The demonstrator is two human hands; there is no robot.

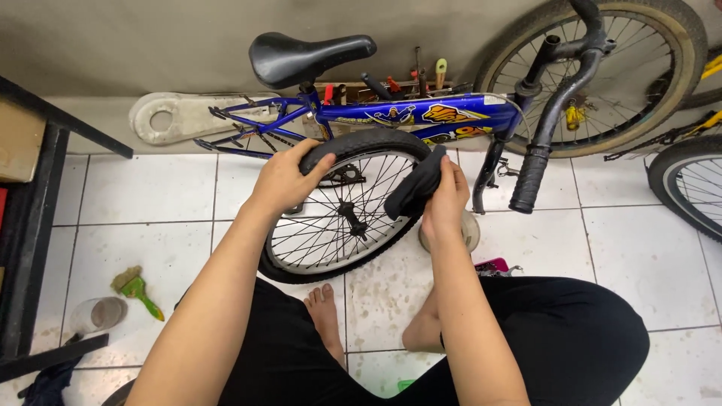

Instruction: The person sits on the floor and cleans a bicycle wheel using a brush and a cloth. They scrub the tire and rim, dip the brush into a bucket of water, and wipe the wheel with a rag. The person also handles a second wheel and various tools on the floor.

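A small spoked bicycle wheel [342, 218] with a black tyre stands upright on the tiled floor in front of me. My left hand [284, 179] grips the tyre at its upper left. Along the upper right rim, my right hand [447, 197] holds a flap of black rubber [416, 184], tyre or inner tube, pulled away from the rim. Behind the wheel lies a blue child's bicycle frame [421, 114] with a black saddle [304, 56] and black handlebar [553, 113].
A larger spoked wheel [602, 75] leans on the wall at back right, another wheel [692, 188] at the right edge. A green brush [135, 289] and a cup [96, 314] lie left, beside a black metal stand [37, 225]. My bare feet [327, 312] rest below.
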